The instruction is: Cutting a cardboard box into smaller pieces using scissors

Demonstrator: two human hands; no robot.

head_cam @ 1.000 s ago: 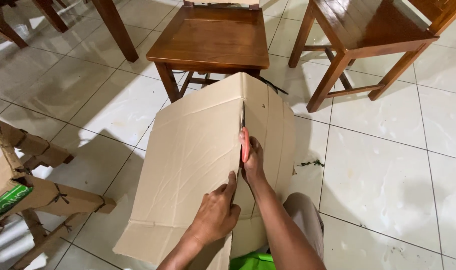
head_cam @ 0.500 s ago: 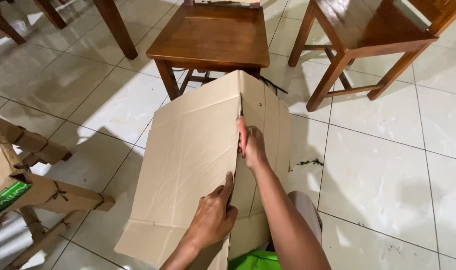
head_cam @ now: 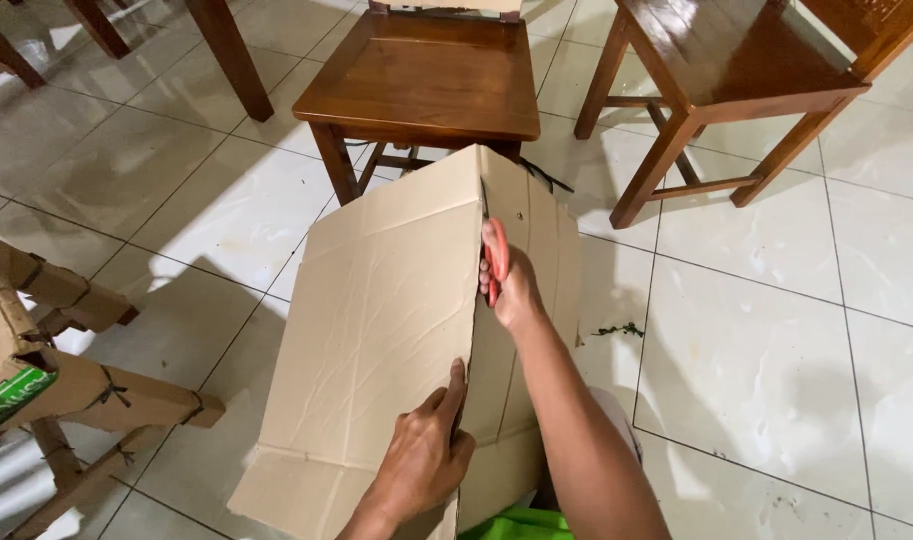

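Head view: looking down at my 2 hands on a big cardboard sheet (head_cam: 377, 330), stood on edge on the floor.
R grip: right hand (head_cam: 510, 285) closed round a red-handled cutter (head_cam: 494, 258), blade at the cut line; blade itself hidden, can't tell its type.
L grip: left hand (head_cam: 425, 460) fingers curled over the cut edge low down, pinching the sheet steady.
Cardboard vs grips: sheet leans away from me, long axis runs up and away; cut line runs w/ it, straight ahead of R hand. R hand nearer the top end, L hand nearer me.
Surface: white tile floor (head_cam: 777, 350), glossy, a few dark scraps near the sheet.
Room: wooden chair (head_cam: 422, 75) just behind the sheet, 2nd chair (head_cam: 737, 60) to the right; cardboard frame tied w/ string (head_cam: 57, 380) at left.
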